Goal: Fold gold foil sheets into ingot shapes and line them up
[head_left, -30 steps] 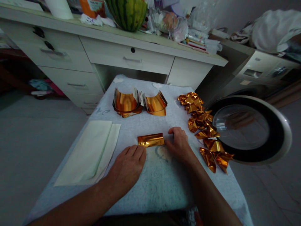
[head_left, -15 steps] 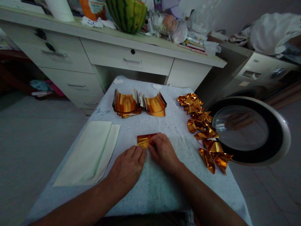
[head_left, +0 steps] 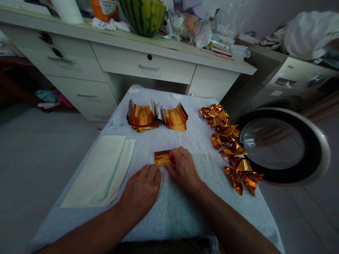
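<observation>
A small folded piece of shiny gold foil paper [head_left: 162, 159] lies on the cloth-covered table in front of me. My right hand [head_left: 184, 169] has its fingers closed over the right end of the foil, thumb at the near edge. My left hand [head_left: 144, 185] is curled closed at the foil's near left corner; its fingertips are hidden, so what they hold cannot be made out. Beyond the hands stand two stacks of curved gold foil sheets, a left stack [head_left: 143, 115] and a right stack [head_left: 175, 118].
Folded gold foil pieces [head_left: 225, 135] lie in a row along the table's right side. Pale folded paper [head_left: 97, 169] lies at left. Behind are a white drawer desk [head_left: 148, 65] bearing a cut watermelon [head_left: 143, 17], and a washing machine with its round door [head_left: 272, 144] swung out.
My left hand has drawn slightly left and down from the foil. My right thumb has shifted left along its near edge, and the foil looks flatter and smoother.
</observation>
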Demonstrator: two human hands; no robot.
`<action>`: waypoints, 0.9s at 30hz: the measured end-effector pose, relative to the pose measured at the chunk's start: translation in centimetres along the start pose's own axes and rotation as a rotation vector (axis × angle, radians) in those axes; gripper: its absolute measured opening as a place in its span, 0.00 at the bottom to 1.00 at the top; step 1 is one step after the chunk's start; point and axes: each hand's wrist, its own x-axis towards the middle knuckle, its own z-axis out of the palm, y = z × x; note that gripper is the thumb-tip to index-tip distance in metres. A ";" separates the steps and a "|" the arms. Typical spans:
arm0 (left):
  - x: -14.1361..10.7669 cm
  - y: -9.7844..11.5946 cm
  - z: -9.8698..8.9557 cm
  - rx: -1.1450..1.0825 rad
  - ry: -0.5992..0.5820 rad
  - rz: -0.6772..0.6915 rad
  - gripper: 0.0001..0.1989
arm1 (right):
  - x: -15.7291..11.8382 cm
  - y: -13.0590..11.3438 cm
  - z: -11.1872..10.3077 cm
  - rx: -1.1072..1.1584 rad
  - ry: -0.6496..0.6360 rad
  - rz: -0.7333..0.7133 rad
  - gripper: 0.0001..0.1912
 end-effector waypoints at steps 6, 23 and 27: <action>-0.3 -0.4 0.0 0.013 -0.017 0.013 0.12 | -0.2 1.7 -0.9 0.026 0.017 0.039 0.12; -0.4 -0.5 0.2 0.052 0.047 0.036 0.14 | 0.0 5.0 -3.4 0.068 -0.077 0.083 0.13; -0.3 -0.4 0.1 0.054 0.036 0.059 0.14 | 0.0 5.0 -3.9 0.160 -0.077 0.036 0.18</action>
